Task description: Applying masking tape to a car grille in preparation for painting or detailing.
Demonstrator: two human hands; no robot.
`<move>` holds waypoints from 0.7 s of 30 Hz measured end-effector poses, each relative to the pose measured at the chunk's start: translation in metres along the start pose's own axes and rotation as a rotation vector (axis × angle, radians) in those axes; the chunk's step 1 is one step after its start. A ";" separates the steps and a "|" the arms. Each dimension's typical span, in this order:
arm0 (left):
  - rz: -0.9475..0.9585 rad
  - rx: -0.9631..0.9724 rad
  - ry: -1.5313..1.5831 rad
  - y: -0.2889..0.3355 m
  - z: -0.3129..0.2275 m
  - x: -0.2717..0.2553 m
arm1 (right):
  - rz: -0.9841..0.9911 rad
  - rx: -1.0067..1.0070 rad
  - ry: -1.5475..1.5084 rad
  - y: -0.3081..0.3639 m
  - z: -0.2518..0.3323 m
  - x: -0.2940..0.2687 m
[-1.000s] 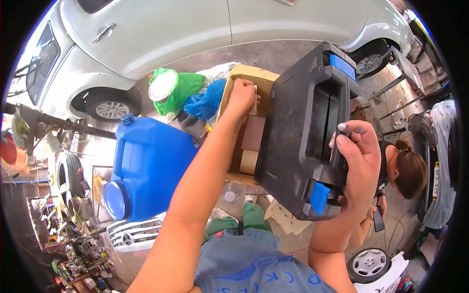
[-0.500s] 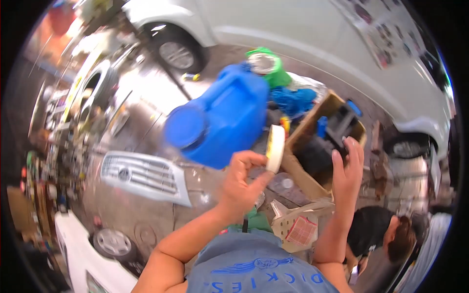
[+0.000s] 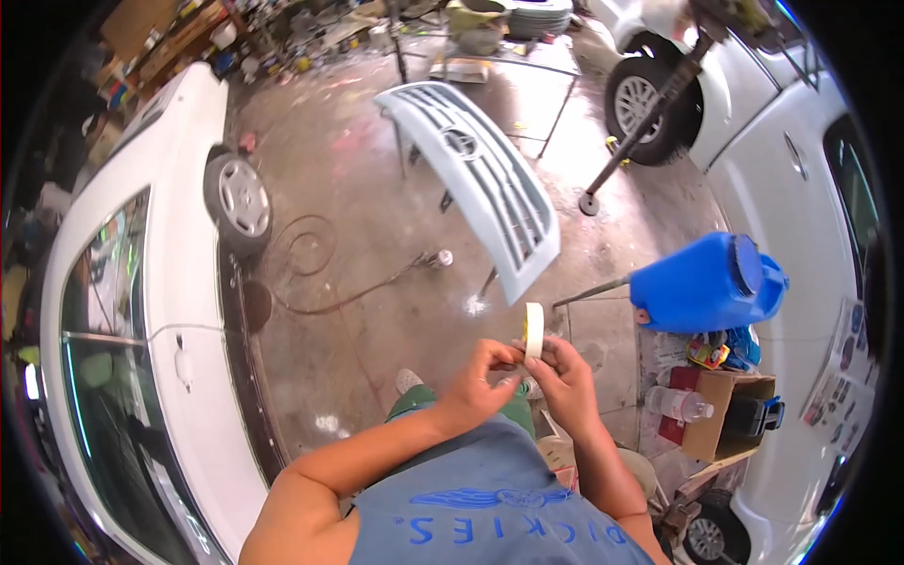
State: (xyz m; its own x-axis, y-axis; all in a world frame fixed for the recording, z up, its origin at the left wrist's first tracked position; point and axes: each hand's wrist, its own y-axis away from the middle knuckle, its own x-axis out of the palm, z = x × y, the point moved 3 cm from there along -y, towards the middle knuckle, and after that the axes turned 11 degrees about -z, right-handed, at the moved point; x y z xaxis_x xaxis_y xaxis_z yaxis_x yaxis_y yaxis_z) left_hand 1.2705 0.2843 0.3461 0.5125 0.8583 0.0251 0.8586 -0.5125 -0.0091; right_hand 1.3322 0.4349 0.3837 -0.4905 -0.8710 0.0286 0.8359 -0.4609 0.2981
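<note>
A roll of cream masking tape (image 3: 534,331) stands on edge between my two hands, in front of my chest. My right hand (image 3: 569,379) grips its lower edge between thumb and fingers. My left hand (image 3: 482,381) has its fingers curled, their tips pressed at the roll's left lower side. Whether a loose tape end lies between them is too small to tell. Beyond the roll, a pale car grille (image 3: 471,169) with dark slots and a round emblem is held up off the floor, apart from my hands.
A white car (image 3: 165,377) stands left, another white vehicle (image 3: 800,179) right. A blue plastic jug (image 3: 692,282), a clear bottle (image 3: 680,403) and a cardboard box (image 3: 708,428) are at right. A hose (image 3: 363,303) curls over the floor. Clutter lines the back.
My view has swung left, from the jug and box toward the grille. My right hand, earlier spread near the box, has come to the tape roll that my left hand was holding.
</note>
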 end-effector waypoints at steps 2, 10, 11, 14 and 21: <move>-0.118 -0.022 0.010 0.023 0.000 -0.060 | 0.061 -0.112 0.206 0.001 -0.004 0.058; -0.436 -0.062 0.047 0.058 -0.013 -0.219 | 0.432 -0.749 0.697 0.011 -0.014 0.224; -0.439 -0.069 0.048 0.060 -0.013 -0.230 | 0.436 -0.743 0.697 0.009 -0.015 0.236; -0.503 -0.055 -0.099 0.057 -0.016 -0.261 | 0.489 -0.768 0.741 -0.001 -0.018 0.266; -0.473 -0.074 -0.268 0.013 0.003 -0.316 | 0.565 -0.774 0.655 -0.063 -0.021 0.310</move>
State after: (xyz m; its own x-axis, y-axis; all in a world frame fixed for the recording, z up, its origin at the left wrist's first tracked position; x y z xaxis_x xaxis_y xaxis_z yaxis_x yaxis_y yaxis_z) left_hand 1.1199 0.0063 0.3354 0.0626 0.9670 -0.2468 0.9980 -0.0614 0.0123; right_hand 1.1322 0.1901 0.3535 0.0330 -0.8029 -0.5952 0.9334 0.2377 -0.2689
